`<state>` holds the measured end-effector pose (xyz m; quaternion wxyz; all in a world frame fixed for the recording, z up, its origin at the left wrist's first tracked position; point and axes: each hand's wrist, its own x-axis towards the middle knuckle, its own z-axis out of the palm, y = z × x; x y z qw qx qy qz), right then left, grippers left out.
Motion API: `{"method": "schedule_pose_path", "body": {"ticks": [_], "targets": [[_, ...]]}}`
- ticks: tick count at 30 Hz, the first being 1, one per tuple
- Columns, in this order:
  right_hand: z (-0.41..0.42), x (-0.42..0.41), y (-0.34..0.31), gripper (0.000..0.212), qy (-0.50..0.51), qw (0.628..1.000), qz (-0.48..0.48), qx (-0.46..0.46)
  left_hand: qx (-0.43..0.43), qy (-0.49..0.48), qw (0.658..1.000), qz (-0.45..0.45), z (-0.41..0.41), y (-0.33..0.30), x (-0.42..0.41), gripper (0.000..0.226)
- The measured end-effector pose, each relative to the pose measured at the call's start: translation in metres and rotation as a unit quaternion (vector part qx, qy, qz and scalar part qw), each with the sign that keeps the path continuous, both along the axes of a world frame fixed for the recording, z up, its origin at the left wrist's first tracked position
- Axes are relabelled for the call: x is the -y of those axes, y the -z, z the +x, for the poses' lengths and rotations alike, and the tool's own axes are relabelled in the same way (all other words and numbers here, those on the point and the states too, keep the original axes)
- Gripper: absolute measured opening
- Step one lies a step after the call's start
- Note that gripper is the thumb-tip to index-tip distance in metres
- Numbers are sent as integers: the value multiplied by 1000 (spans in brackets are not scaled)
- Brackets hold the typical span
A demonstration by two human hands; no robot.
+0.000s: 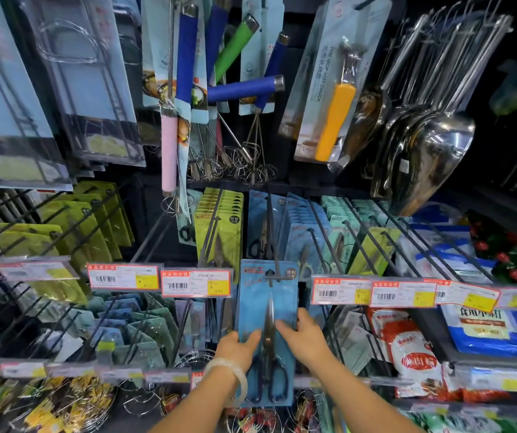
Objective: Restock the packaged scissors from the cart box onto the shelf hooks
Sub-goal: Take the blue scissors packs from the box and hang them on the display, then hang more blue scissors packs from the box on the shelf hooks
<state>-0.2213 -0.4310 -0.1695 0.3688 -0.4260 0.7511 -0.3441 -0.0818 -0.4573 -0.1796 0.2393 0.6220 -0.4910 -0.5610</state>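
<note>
A blue-carded pack of scissors [266, 310] with black handles hangs upright at the front tip of a black shelf hook [274, 245], its hang hole on the hook's end. My left hand [238, 346] grips the pack's left edge, thumb on its front. My right hand [304, 335] holds the right edge, thumb across the card. More blue scissor packs [258, 220] sit further back on the same hook. The cart box is out of view.
Green scissor packs [222, 226] hang on the hook to the left, teal and blue ones [335, 226] to the right. Price tags [196, 282] line the hook fronts. Whisks [244, 157], ladles [429, 151] and tongs hang above. Bagged goods [413, 354] fill the lower right.
</note>
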Motion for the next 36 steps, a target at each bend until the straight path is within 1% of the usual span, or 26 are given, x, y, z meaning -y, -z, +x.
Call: {"method": "schedule_pose_path", "body": {"ticks": [1, 2, 3, 5, 6, 8, 9, 11, 13, 15, 18, 19, 21, 23, 24, 27, 32, 34, 36], "targets": [[0, 8, -2, 26, 2, 999, 24, -22, 33, 16, 999, 4, -3, -4, 8, 42], [0, 17, -4, 37, 6, 998, 46, -39, 66, 34, 997, 5, -6, -8, 16, 53], [1, 26, -8, 49, 16, 996, 69, -48, 97, 45, 994, 0, -10, -12, 23, 59], [2, 40, -14, 63, 42, 991, 114, -52, 121, 42, 992, -12, -19, -15, 36, 61], [2, 44, -16, 65, 53, 987, 137, -57, 124, 34, 992, -11, -23, -15, 39, 61], [-1, 43, -15, 66, 71, 983, 158, -65, 166, 31, 986, 0, -27, -11, 42, 62], [-4, 37, -13, 65, 84, 983, 153, -61, 201, 48, 978, 7, -29, -5, 39, 61], [-14, 14, -1, 65, 96, 984, 140, -57, 266, 128, 955, 21, -37, 7, 29, 53], [-28, -18, 12, 63, 86, 981, 144, -95, 321, 247, 914, 1, -55, 14, 9, 46], [-50, -54, 24, 56, 75, 972, 166, -146, 358, 330, 872, -55, -81, 16, -14, 52], [-93, -112, 26, 48, 54, 953, 230, -189, 361, 409, 825, -148, -130, 10, -54, 72], [-108, -132, 25, 47, 61, 948, 245, -195, 356, 440, 806, -175, -150, 5, -67, 73], [-140, -171, 18, 45, 91, 945, 244, -199, 350, 492, 765, -224, -191, -3, -94, 70], [-172, -208, 7, 31, 110, 938, 247, -216, 346, 536, 725, -259, -235, -12, -123, 70], [-190, -228, 3, 29, 120, 933, 253, -226, 343, 558, 704, -277, -257, -17, -141, 70], [-239, -288, -8, 50, 174, 914, 272, -246, 331, 600, 642, -342, -319, -29, -199, 69], [-305, -393, -17, 52, 259, 888, 298, -235, 303, 674, 551, -387, -402, -37, -298, 74], [-325, -432, -18, 55, 290, 875, 316, -224, 291, 694, 524, -398, -430, -36, -331, 73], [-343, -467, -17, 53, 327, 865, 316, -212, 281, 711, 500, -407, -455, -36, -362, 71]]}}
